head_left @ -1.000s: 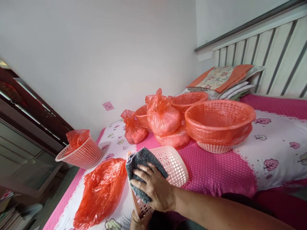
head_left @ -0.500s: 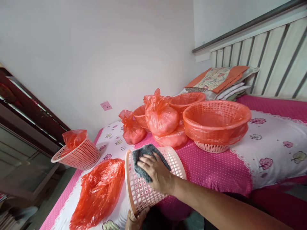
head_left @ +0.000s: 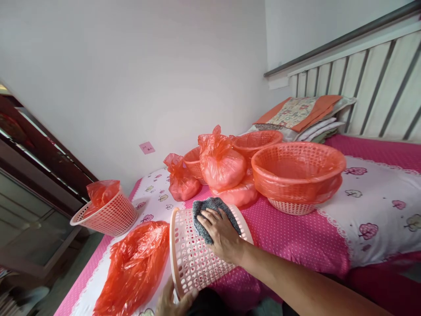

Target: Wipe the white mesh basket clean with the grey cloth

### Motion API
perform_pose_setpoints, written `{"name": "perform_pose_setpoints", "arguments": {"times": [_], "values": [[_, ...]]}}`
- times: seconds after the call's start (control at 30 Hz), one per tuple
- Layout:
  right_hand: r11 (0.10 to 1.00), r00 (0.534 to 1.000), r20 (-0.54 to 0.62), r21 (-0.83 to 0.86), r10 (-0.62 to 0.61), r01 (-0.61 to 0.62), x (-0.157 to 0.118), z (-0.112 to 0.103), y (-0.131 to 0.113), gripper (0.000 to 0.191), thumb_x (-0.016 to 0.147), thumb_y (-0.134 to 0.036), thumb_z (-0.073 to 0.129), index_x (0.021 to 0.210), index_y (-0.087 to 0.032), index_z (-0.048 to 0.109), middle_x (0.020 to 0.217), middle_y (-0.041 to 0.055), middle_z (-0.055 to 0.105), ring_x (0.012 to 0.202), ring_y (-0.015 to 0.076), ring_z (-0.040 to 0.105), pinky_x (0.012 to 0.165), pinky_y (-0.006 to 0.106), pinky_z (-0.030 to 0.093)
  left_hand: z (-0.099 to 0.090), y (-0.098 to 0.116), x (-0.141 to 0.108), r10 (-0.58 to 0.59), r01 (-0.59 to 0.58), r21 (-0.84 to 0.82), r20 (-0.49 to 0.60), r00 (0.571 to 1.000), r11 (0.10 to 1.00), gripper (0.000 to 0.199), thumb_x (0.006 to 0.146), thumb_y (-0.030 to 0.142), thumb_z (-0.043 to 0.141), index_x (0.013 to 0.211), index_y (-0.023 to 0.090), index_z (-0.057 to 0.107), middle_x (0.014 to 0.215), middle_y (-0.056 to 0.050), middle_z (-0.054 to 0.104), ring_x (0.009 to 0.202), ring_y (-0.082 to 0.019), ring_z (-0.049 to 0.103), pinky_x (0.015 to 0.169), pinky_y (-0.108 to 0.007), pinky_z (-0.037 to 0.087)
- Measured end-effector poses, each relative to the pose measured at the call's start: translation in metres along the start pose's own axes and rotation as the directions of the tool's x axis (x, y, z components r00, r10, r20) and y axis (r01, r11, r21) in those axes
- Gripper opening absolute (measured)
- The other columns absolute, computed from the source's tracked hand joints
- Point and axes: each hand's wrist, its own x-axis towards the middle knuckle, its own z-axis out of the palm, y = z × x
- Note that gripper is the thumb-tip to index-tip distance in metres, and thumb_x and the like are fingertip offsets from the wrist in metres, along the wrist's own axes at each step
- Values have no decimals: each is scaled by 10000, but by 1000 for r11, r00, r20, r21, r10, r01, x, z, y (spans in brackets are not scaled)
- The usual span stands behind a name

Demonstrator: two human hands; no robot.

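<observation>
A pale pink plastic basket [head_left: 192, 259] with a perforated wall lies on its side at the bed's front edge, its mouth facing left. My right hand [head_left: 225, 237] presses a dark grey cloth [head_left: 201, 210] against the upper side of the basket, fingers laid over the fabric. Down at the bottom of the view, my left hand [head_left: 173, 303] grips the lower part of the rim, with its thumb around the edge. Just left of the basket lies a crumpled red plastic bag [head_left: 134, 263].
Several tied red bags [head_left: 222, 164] with rounded contents sit behind. At right stands a bag-lined basket [head_left: 297, 169]. Another basket [head_left: 115, 215] with a red bag inside leans at left. Folded bedding [head_left: 297, 114] lies by the headboard [head_left: 355, 83].
My right hand and the cloth have slid a little to the right along the basket. My left hand has shifted left on the rim and shows more.
</observation>
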Motion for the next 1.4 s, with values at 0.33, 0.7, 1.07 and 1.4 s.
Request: {"name": "perform_pose_setpoints", "arguments": {"times": [0.33,0.7,1.07,1.4], "values": [[972,977,69,141,-200,189,-15,0,-10,697,937,-494,673,1555,-248,465,1607,124,501,1509,322,391,1264,601,230,41,29,3,-152,212,-416,174,973,884,518,518,499,990,841,116,859,772,-157,853,777,-355,811,745,-417,633],[975,968,-164,-83,191,-206,-20,-8,57,589,872,-441,730,1398,-207,609,1538,196,532,1456,416,444,1171,670,404,37,4,18,-115,167,-391,154,981,905,444,568,484,989,867,176,875,829,-103,869,736,-228,781,727,-309,616],[996,931,-354,43,86,-75,-19,-5,82,378,943,-288,594,1317,-239,596,1300,132,679,1260,315,604,1101,577,528,34,-10,14,-128,199,-360,212,969,911,507,505,485,1011,861,157,861,815,-136,866,707,-290,803,726,-386,647],[990,982,-145,-53,120,-129,-13,-9,56,513,913,-286,663,1416,-197,616,1467,156,602,1358,325,521,1207,584,359,45,7,-5,-105,185,-400,214,971,898,445,530,471,997,830,166,874,795,-125,866,791,-320,815,836,-419,632]]}}
